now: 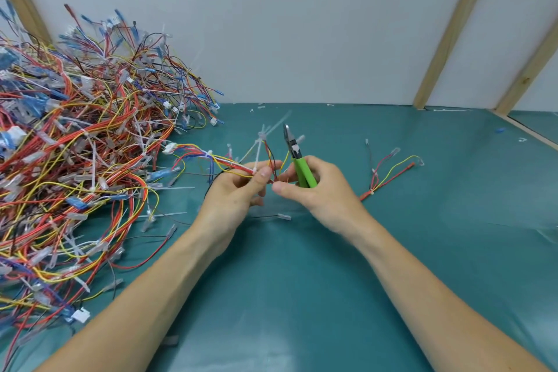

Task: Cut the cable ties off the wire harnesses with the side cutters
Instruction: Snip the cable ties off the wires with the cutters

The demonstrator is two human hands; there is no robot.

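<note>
My left grip (pixel 238 190) pinches a harness (pixel 232 164) mid-counter; my right grip (pixel 314 187) clasps the cutters (pixel 297 157), jaws up beside its tie (pixel 260 142). The pile (pixel 75 145) fills the counter's (pixel 302 281) left edge.

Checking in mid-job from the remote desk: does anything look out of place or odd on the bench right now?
Nothing damaged. Small white offcuts lie scattered along the back edge of the green mat, and one loose harness lies apart on the right, far from the big pile. The side cutters point up, clear of the held harness.
</note>
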